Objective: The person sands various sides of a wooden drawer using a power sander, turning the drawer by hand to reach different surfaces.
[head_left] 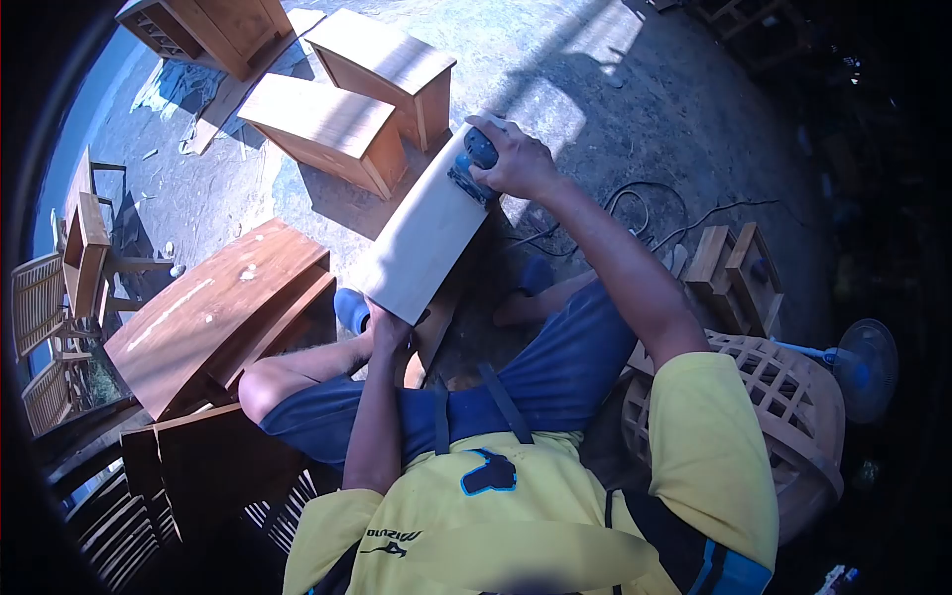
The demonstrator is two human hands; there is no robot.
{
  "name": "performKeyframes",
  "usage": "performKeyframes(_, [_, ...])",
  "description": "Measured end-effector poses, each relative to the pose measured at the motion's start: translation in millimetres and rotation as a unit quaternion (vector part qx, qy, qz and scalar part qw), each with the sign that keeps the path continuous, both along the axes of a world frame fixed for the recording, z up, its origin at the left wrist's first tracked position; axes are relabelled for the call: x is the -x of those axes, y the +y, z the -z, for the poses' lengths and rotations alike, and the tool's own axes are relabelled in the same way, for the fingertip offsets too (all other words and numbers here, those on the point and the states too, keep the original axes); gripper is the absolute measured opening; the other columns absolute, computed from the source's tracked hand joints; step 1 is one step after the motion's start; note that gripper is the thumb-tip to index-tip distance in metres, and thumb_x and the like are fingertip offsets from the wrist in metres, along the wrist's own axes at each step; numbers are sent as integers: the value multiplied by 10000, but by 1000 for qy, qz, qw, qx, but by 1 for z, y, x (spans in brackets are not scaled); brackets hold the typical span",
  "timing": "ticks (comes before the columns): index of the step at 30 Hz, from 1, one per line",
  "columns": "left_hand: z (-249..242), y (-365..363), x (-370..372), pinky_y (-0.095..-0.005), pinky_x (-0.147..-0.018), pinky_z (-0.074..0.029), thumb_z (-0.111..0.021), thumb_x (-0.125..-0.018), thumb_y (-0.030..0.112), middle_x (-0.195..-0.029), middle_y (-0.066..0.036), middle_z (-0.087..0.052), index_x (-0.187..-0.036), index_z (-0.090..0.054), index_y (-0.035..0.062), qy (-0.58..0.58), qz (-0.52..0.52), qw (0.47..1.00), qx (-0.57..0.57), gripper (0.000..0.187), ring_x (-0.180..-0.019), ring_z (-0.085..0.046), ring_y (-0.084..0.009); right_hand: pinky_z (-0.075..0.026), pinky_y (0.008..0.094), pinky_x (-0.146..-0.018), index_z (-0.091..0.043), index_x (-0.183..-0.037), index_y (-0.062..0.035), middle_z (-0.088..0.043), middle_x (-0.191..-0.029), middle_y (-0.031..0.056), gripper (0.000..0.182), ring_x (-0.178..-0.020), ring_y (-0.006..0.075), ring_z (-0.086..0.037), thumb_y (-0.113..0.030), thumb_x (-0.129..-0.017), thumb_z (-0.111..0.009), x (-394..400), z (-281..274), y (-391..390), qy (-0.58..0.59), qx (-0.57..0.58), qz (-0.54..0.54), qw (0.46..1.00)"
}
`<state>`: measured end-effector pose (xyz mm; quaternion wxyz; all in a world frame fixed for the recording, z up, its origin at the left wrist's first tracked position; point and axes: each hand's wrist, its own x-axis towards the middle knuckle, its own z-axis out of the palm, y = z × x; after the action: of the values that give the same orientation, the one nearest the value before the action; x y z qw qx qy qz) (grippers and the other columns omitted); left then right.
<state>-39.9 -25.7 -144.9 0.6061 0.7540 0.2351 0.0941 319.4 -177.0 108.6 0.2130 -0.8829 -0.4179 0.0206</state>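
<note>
My right hand (521, 164) is wrapped round an electric sander (478, 151) with a dark, blue-marked body. The sander rests on the far end of a wooden box (421, 233) with a pale, smooth top. This box lies tilted across the space between my knees. At its near left corner my left hand (389, 327) grips the edge, its fingers partly hidden by the wood.
Two small wooden cabinets (317, 114) (387, 55) stand just beyond the box. A reddish-brown wooden table (213, 307) is on the left. Cables (645, 213) lie on the concrete floor at right, near wooden drawers (734, 273), a lattice-backed chair (773, 387) and a fan (865, 369).
</note>
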Motion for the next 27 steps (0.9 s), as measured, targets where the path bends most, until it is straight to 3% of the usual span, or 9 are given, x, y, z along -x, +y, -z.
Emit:
performKeyframes(1, [-1,-1,0,-624,-1230,-276,-889,-740,569,-1490,-128,-606,-1366,-723,231,-25,-31,995,97,730,-1398,-485,-426,-565,582,-1002,-416,-1575,-353,-635,-1291,267,816,-1180,501,-675,-472,-855,-781,-18,-16,-6,44,43,39,997])
performKeyframes(2, [-5,2,3,-606,-1239,-280,-928,-707,511,-1532,-169,-557,-1415,-677,186,-8,-25,996,85,818,-1392,-483,-438,-561,576,-1004,-417,-1575,-347,-648,-1305,268,814,-1182,498,-676,-492,-857,-772,-40,-16,-11,48,66,73,994])
performKeyframes(5, [-59,15,6,-527,-1269,-300,-1009,-626,335,-1609,-290,-424,-1558,-478,35,121,-30,981,-151,1114,-1425,-454,-462,-553,561,-1016,-436,-1575,-317,-674,-1271,297,835,-1179,498,-677,-494,-839,-788,-80,6,-26,-3,41,106,994])
performKeyframes(8, [-58,43,31,-478,-1183,-446,-931,-760,272,-1615,-279,-428,-1622,-354,43,218,-50,939,-263,1062,-1461,-473,-448,-565,586,-974,-393,-1596,-320,-641,-1248,303,874,-1143,513,-687,-534,-839,-774,-53,4,-21,27,72,73,994])
performKeyframes(12, [-145,69,22,-485,-1175,-452,-832,-863,268,-1596,-248,-466,-1598,-422,78,218,-163,927,-258,863,-1426,-524,-412,-579,605,-918,-415,-1582,-274,-634,-1205,305,846,-1086,534,-694,-492,-854,-788,20,4,-12,18,10,9,1000])
performKeyframes(15, [-159,76,25,-468,-1169,-453,-784,-907,277,-1510,-253,-556,-1515,-531,34,93,-202,931,-291,702,-1394,-551,-401,-600,613,-860,-425,-1574,-234,-621,-1190,303,837,-1002,546,-708,-469,-859,-791,91,-8,1,25,22,-8,999])
performKeyframes(17, [-171,76,25,-465,-1176,-445,-780,-913,276,-1490,-262,-574,-1503,-534,5,74,-191,935,-290,695,-1396,-548,-406,-592,589,-891,-451,-1575,-254,-630,-1157,277,810,-1037,514,-708,-428,-867,-804,130,-14,8,63,39,-9,997])
performKeyframes(25, [-194,63,15,-464,-1152,-464,-701,-995,273,-1479,-261,-589,-1527,-539,45,65,-190,953,-228,601,-1364,-590,-403,-621,592,-841,-417,-1596,-289,-600,-1176,266,843,-958,522,-719,-417,-862,-813,242,-20,19,81,37,-77,993])
performKeyframes(27, [-198,63,17,-478,-1176,-441,-639,-989,250,-1473,-277,-587,-1501,-554,27,52,-193,956,-215,565,-1373,-575,-428,-623,591,-841,-396,-1609,-295,-594,-1184,269,862,-954,521,-720,-414,-864,-813,252,-20,20,78,38,-155,984])
